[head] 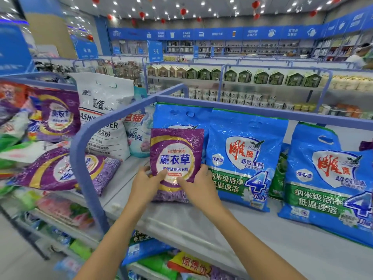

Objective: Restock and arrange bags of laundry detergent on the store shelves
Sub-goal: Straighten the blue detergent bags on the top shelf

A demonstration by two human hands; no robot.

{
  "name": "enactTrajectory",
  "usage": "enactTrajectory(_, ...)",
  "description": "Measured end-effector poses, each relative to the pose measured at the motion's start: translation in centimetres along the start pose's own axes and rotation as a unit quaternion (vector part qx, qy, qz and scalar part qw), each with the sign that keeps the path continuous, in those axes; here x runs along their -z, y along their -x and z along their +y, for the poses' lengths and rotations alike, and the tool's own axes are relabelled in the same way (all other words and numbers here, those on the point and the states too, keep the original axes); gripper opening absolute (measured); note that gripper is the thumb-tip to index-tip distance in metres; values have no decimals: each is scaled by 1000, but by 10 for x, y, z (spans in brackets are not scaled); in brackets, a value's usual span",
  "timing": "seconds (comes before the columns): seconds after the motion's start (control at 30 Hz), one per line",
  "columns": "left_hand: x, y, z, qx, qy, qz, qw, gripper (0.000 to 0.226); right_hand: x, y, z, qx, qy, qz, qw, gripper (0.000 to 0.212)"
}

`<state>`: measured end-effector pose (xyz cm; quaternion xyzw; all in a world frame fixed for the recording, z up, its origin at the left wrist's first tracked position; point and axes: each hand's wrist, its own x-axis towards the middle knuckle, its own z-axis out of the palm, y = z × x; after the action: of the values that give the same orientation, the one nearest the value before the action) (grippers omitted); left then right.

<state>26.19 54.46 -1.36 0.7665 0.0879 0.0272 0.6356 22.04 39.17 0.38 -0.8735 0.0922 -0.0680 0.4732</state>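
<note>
A small purple detergent bag (176,150) stands upright on the top shelf (201,223), leaning against a big blue detergent bag (242,158). My left hand (146,181) grips its lower left edge, thumb across the front. My right hand (198,183) grips the lower right edge, thumb on the front as well. A second big blue bag (331,178) stands further right. Behind the purple bag rises another blue bag (177,116).
A blue rail (88,138) divides this shelf from the left section, where purple bags (60,168), a tall white sack (103,110) and a pale bag (139,132) lie. Lower shelves hold mixed bags (187,263). Aisles of goods stand behind.
</note>
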Motion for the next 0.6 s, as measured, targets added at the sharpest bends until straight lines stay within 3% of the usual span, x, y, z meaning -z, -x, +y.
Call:
enactTrajectory(0.17,10,0,5,53,76,-52,994,30,5,-4,8,-17,-152,-25,988,67)
enactTrajectory(0.33,8,13,24,32,222,-132,966,30,35,3,2,-27,-335,-93,937,34)
enactTrajectory(0.4,-3,23,36,24,276,-171,946,29,48,9,1,-4,-356,-76,931,26)
enactTrajectory(0.6,-52,49,52,-16,276,-226,934,50,99,32,24,-30,-434,24,900,26)
